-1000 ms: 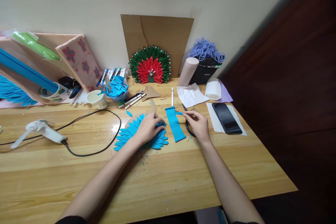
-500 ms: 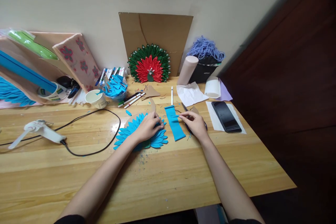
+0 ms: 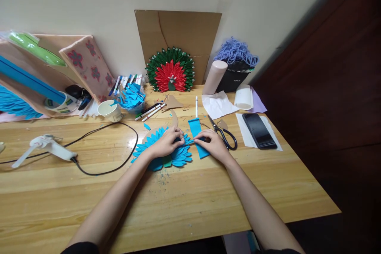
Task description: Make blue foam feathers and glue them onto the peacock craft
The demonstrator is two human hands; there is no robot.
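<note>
A fan of layered blue petals (image 3: 154, 158) on a cardboard backing lies on the table, with a curved cardboard neck rising from it. My left hand (image 3: 169, 141) rests over the fan, its fingers curled and pressed together; what lies between the fingertips is hidden. My right hand (image 3: 214, 145) pinches a small pointed blue petal (image 3: 189, 141) by its end, just at the fan's right edge. Under the right fingers runs a blue strip (image 3: 195, 127), partly covered. Black-handled scissors (image 3: 229, 139) lie beside the right hand, blades partly apart.
A white glue gun (image 3: 53, 150) with a black cord lies left. Behind are a paper cup (image 3: 110, 111), a tub of blue scraps (image 3: 132, 98), loose markers (image 3: 153, 112) and a red-green petal fan (image 3: 170, 72) against cardboard. A phone (image 3: 259, 131) lies right.
My right hand has moved left with the blue petal, from above the strip to the fan's right edge. The scissors now show more fully. My left hand stays on the fan.
</note>
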